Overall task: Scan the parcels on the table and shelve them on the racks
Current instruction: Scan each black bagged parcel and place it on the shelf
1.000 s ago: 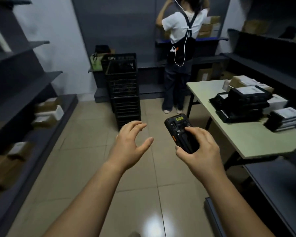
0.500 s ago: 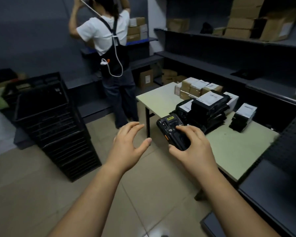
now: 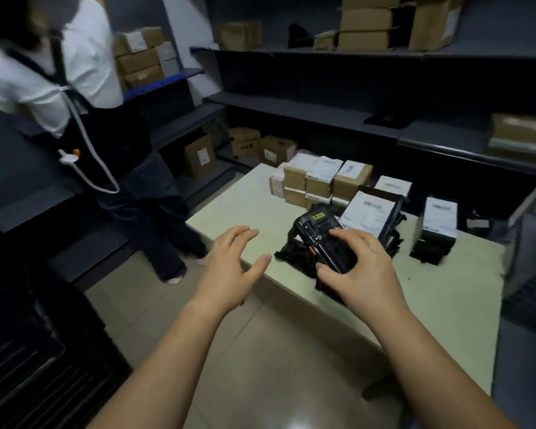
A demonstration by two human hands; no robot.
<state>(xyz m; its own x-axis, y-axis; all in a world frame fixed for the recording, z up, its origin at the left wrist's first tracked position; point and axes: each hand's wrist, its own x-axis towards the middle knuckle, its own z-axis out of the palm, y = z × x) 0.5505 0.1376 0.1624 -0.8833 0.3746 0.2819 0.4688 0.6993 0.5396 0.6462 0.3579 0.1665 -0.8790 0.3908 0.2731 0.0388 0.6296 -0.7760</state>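
Black and chunky, the handheld scanner (image 3: 321, 239) sits in the right hand (image 3: 362, 270), fingers curled over its back and thumb clamped on the near edge. It's held just above the near side of the pale green rectangular table (image 3: 245, 205). The left hand (image 3: 229, 267) hovers beside it carrying nothing, fingers spread and loosely bent, thumb out wide, right over the table's edge.

The parcels are all on the tabletop. There's a block of small brown cardboard boxes (image 3: 322, 181) with white labels at the far side and a pile of flat black plastic mailer bags (image 3: 372, 212) with white labels directly behind the scanner. A smaller stack of black labelled bags (image 3: 437, 224) stands off to the right, apart from the pile.

Dark grey metal racks (image 3: 322, 113) run along the wall behind, carrying more cardboard cartons. On the left a second person in a white shirt (image 3: 59, 72) stands at another rack, and black slatted plastic crates (image 3: 44, 366) fill the lower left corner.
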